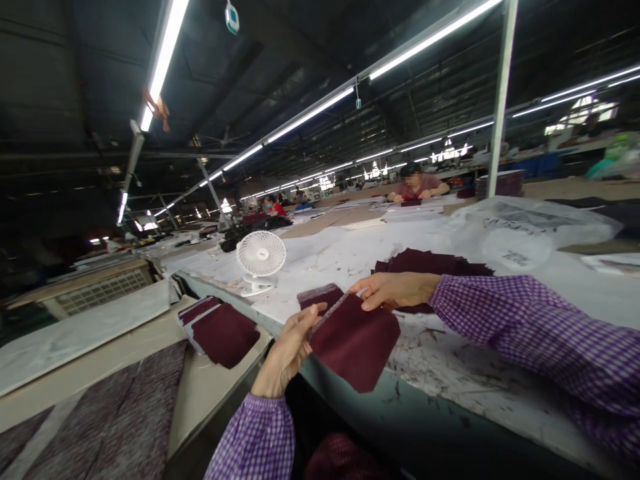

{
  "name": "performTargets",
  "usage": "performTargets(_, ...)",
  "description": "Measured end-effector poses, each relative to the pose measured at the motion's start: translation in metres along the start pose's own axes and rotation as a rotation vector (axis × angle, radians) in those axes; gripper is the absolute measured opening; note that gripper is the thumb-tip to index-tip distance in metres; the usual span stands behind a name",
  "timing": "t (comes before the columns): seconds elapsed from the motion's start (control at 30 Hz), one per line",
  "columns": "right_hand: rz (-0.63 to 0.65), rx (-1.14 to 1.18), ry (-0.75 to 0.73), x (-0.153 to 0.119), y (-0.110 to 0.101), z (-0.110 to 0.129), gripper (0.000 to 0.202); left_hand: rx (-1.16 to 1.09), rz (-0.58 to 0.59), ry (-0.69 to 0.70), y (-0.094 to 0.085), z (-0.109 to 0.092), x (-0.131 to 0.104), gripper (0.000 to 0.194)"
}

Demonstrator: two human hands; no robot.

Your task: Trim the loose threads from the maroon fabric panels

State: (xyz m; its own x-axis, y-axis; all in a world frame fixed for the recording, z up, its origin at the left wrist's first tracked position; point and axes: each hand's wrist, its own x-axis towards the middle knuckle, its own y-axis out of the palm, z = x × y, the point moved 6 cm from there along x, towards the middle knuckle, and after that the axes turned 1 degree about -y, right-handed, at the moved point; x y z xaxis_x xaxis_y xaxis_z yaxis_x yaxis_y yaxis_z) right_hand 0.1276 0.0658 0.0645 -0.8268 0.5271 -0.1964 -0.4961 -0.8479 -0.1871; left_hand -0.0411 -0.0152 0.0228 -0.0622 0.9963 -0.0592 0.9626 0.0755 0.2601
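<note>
A maroon fabric piece (357,340) with a grey speckled strip along its upper left edge hangs partly over the front edge of the white table. My left hand (290,343) holds its left corner between thumb and fingers. Fingers of my right hand (393,291) pinch the same piece at its top corner. Just behind lies another maroon piece (320,295) with a speckled edge, flat on the table. A pile of maroon pieces (430,262) sits beyond my right forearm, partly hidden by it.
A white fan (261,257) stands on the white table (325,250). Clear plastic bags (525,230) lie at right. On the lower left surface are stacked maroon pieces (225,333) and speckled fabric (125,413). Across the table, a person (423,187) bends over some work.
</note>
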Motion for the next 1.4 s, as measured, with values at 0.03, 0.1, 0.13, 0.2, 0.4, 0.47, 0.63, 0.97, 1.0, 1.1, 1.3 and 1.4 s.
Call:
performTargets(0.03, 0.008, -0.005, 0.008, -0.003, 0.001, -0.003, 0.053, 0.061, -0.001, -0.016, 0.003, -0.003, 0.005, 0.042)
performTargets(0.1, 0.004, -0.065, 0.031, -0.005, 0.001, -0.012, 0.054, 0.246, 0.019, -0.024, 0.010, -0.006, 0.018, 0.040)
performTargets(0.13, -0.021, -0.111, 0.043, -0.005, 0.000, -0.018, 0.057, 0.353, 0.034, -0.008, 0.014, -0.006, 0.026, 0.037)
performTargets(0.2, -0.082, -0.199, 0.061, -0.002, -0.005, -0.029, 0.060, 0.565, 0.035, 0.063, 0.022, -0.004, 0.040, 0.031)
performTargets(0.4, -0.159, -0.462, 0.013, 0.000, -0.015, -0.037, 0.066, 1.077, -0.115, 0.302, 0.049, 0.007, 0.055, 0.016)
performTargets(0.47, -0.165, -0.578, -0.023, -0.004, -0.018, -0.034, 0.067, 1.194, -0.157, 0.361, 0.057, 0.010, 0.051, 0.017)
performTargets(0.63, -0.332, -1.007, -0.315, -0.018, -0.023, -0.025, 0.031, 1.336, -0.145, 0.493, 0.068, 0.016, 0.041, 0.022)
performTargets(0.97, -0.338, -1.130, -0.384, -0.019, -0.020, -0.036, 0.022, 1.436, -0.118, 0.593, 0.074, 0.019, 0.035, 0.025)
performTargets(1.0, -0.337, -1.134, -0.383, -0.019, -0.019, -0.035, 0.022, 1.450, -0.110, 0.598, 0.075, 0.019, 0.035, 0.026)
performTargets(1.1, -0.330, -1.163, -0.377, -0.020, -0.018, -0.035, 0.023, 1.480, -0.098, 0.606, 0.076, 0.018, 0.034, 0.027)
performTargets(1.3, -0.333, -1.288, -0.414, -0.025, -0.007, -0.031, 0.032, 1.508, -0.104, 0.593, 0.078, 0.016, 0.032, 0.030)
performTargets(1.4, -0.318, -1.346, -0.380, -0.024, -0.003, -0.031, 0.031, 1.512, -0.104, 0.592, 0.078, 0.015, 0.032, 0.029)
